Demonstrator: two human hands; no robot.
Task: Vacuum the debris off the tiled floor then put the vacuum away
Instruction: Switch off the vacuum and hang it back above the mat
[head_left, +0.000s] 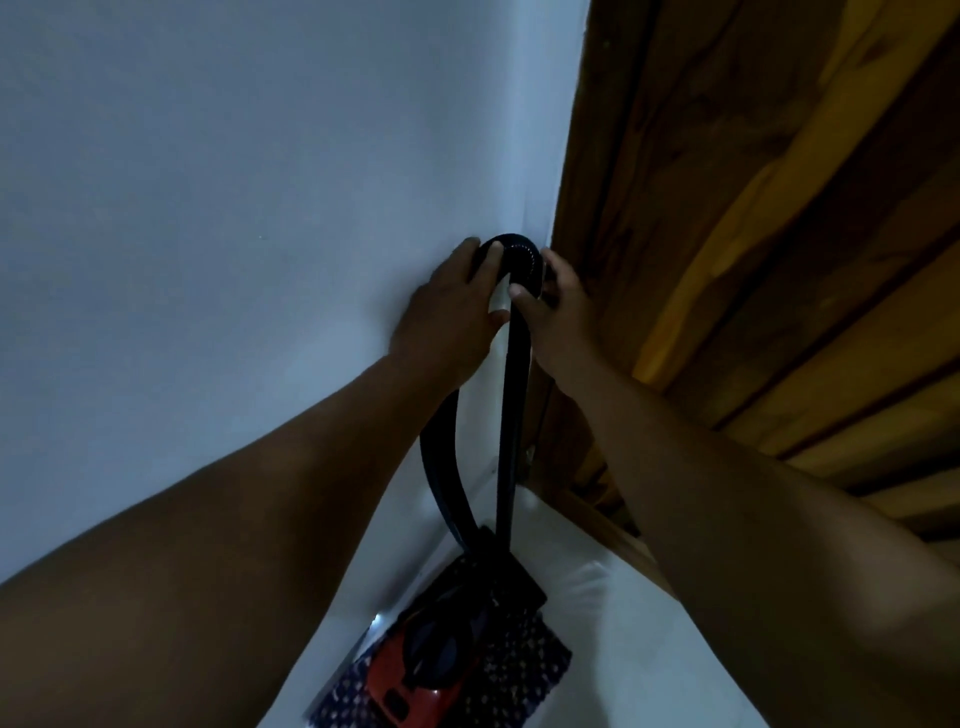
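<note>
Against the wall corner, 2 hands (511, 306) grip hose (514, 254).

A single wide-angle view is given, taken from the person's head and aimed forward and steeply down into a room corner. The white wall (208, 208) is seen close on the left and the wooden door (753, 208) close on the right, both bent by the lens. Both forearms are seen reaching away from the camera into the middle of the frame. The floor (597, 649) is caught only at the lower edge, well below. No second view is supplied.
</note>
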